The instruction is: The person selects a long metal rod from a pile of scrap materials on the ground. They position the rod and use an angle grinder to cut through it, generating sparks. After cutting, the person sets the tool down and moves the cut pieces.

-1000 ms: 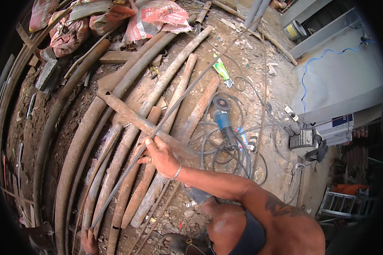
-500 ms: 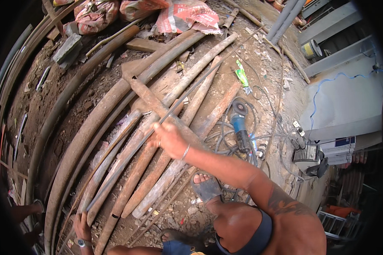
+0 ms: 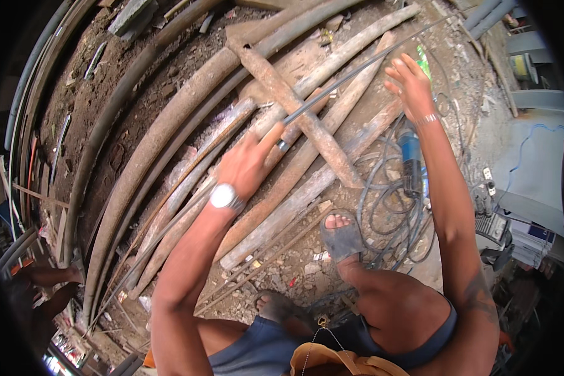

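Note:
A long thin metal rod point(image 3: 352, 74) runs slantwise across several rusty pipes, from the lower left to the upper right. My left hand point(image 3: 247, 164), with a watch at the wrist, is closed round the rod near its middle. Close to the rod's upper right stretch, my right hand point(image 3: 412, 89) is off it with fingers apart and nothing in them. Under the rod, a short rusty pipe point(image 3: 307, 128) lies crosswise over the longer pipes point(image 3: 185, 100). A blue and black angle grinder point(image 3: 412, 160) lies beside my right forearm, its disc end hidden.
Coiled dark cables point(image 3: 379, 216) lie around the grinder, near my sandalled foot point(image 3: 341, 235). A green wrapper point(image 3: 423, 61) sits behind my right hand. Grey beams point(image 3: 536, 103) stand at the right. At the lower left, another person's legs point(image 3: 47, 276) show. Rubble covers the ground.
My left hand has moved from the rod's lower left end up to its middle. My right hand has let go of the rod and moved to the upper right. The view has shifted.

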A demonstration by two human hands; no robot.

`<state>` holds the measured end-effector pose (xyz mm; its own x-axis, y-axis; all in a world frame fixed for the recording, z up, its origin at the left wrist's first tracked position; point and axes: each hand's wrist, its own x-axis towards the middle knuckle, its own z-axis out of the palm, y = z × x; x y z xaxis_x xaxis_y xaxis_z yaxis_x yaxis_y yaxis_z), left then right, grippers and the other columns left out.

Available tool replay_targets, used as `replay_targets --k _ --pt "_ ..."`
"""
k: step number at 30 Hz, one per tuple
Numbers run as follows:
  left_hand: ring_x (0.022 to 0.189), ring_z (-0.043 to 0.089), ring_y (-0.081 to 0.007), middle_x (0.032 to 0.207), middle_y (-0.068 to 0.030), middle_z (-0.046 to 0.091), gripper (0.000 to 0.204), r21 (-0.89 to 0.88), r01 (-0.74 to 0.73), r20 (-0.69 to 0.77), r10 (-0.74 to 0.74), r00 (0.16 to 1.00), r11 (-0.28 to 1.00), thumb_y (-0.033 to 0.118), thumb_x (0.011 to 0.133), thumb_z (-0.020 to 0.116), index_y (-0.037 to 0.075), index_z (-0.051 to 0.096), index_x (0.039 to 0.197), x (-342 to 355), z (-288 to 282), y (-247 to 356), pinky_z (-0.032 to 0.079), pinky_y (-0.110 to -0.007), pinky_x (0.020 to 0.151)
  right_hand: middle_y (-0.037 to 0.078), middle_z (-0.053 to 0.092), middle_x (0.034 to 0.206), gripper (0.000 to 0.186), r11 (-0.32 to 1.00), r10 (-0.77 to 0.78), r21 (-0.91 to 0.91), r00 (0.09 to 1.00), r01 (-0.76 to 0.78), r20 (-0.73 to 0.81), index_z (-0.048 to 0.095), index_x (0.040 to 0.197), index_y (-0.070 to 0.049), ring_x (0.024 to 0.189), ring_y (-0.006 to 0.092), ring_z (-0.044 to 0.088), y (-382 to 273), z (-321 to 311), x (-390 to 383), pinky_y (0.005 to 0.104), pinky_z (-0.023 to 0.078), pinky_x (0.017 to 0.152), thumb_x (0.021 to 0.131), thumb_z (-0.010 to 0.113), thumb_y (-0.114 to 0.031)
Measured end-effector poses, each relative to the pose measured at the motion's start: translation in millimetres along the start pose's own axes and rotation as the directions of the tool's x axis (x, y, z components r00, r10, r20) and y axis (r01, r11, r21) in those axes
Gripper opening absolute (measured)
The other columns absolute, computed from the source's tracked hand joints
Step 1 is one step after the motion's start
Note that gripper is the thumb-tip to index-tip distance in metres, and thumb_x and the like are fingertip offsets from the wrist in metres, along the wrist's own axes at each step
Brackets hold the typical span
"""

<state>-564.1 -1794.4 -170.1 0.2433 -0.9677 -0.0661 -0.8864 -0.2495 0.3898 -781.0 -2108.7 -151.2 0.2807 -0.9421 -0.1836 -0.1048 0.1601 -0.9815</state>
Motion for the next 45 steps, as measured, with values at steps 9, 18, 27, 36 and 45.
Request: replay_targets --k 9,18,27,36,45 --pt "0.075 0.065 -0.0393 0.088 -0.0194 0.062 0.068 -0.034 -0.022 -0.049 0.02 0.999 0.999 -0.002 0.079 0.056 0.027 0.051 0.14 49.0 53.6 25.1 0.052 -0.05 0.063 0.009 0.066 0.112 0.034 0.963 -0.004 -0.269 0.993 0.035 0.116 0.062 0.121 0.0 0.089 0.0148 0.065 53.5 -67.5 -206.8 0.0282 0.054 0.075 0.091 0.069 -0.015" --pt "0.077 0.068 -0.0381 0.098 -0.0174 0.068 0.069 -0.037 -0.104 0.034 0.105 0.994 0.994 0.004 0.082 0.057 0.031 0.046 0.145 55.3 44.0 12.3 0.055 -0.049 0.066 0.009 0.069 0.095 0.018 0.79 -0.285 -0.585 0.955 0.184 -0.083 0.07 0.105 -0.002 0.082 0.0151 0.067 51.3 -140.5 -232.1 0.0275 0.052 0.073 0.09 0.07 -0.012" --pt "0.077 0.068 -0.0391 0.099 -0.017 0.067 0.08 0.116 -0.092 0.013 0.091 0.996 0.989 0.008 0.08 0.064 0.034 0.037 0.15 50.7 56.5 14.9 0.056 -0.051 0.065 0.016 0.07 0.106 0.055 0.5 0.056 -0.839 0.975 -0.214 -0.215 0.065 0.118 0.0 0.087 0.0245 0.07 103.8 -187.0 -121.8 0.0363 0.054 0.08 0.081 0.076 -0.039" --pt "0.081 0.069 -0.0382 0.099 -0.0186 0.066 0.076 0.145 -0.022 0.112 0.006 0.994 0.989 0.004 0.081 0.059 0.038 0.04 0.146 50.6 47.6 22.5 0.056 -0.049 0.067 0.008 0.067 0.093 0.047 0.717 0.697 -0.083 0.715 -0.692 0.054 0.061 0.106 -0.002 0.072 0.0168 0.068 118.7 -182.5 -95.8 0.0299 0.057 0.062 0.082 0.078 -0.039" --pt "0.076 0.067 -0.0349 0.095 -0.0126 0.064 0.08 0.16 -0.065 0.064 0.056 0.996 0.985 0.009 0.078 0.066 0.035 0.039 0.148 51.1 57.0 12.3 0.055 -0.047 0.064 0.011 0.067 0.095 0.047 0.822 0.567 -0.11 0.819 -0.558 0.083 0.057 0.108 0.0 0.071 0.0133 0.066 104.0 -184.7 -114.7 0.0269 0.057 0.06 0.084 0.077 -0.035"
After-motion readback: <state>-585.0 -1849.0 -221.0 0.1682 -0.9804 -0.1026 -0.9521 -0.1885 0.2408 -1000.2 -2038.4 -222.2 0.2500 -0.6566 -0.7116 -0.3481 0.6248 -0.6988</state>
